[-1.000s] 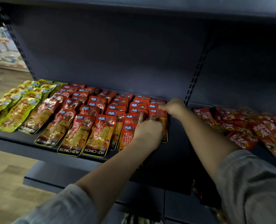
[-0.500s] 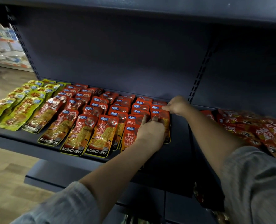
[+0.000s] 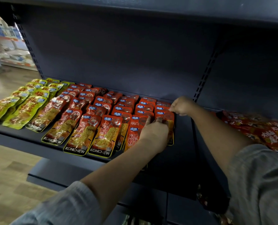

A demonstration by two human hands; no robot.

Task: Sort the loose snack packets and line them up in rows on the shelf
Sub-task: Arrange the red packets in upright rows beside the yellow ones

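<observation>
Pressing flat on the rightmost front red packet [image 3: 165,125], the left hand [image 3: 154,133] steadies it; the right hand [image 3: 181,106] pinches a packet behind (grip partly hidden). Overlapped rows on the shelf [image 3: 183,143] could slide askew if nudged; loose packets [image 3: 255,127] wait right.

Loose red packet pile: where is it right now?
Head view, far right: the loose red packet pile lies on the shelf section right of the slotted upright, behind the right forearm, apart from the lined-up red rows that both hands work on.
</observation>
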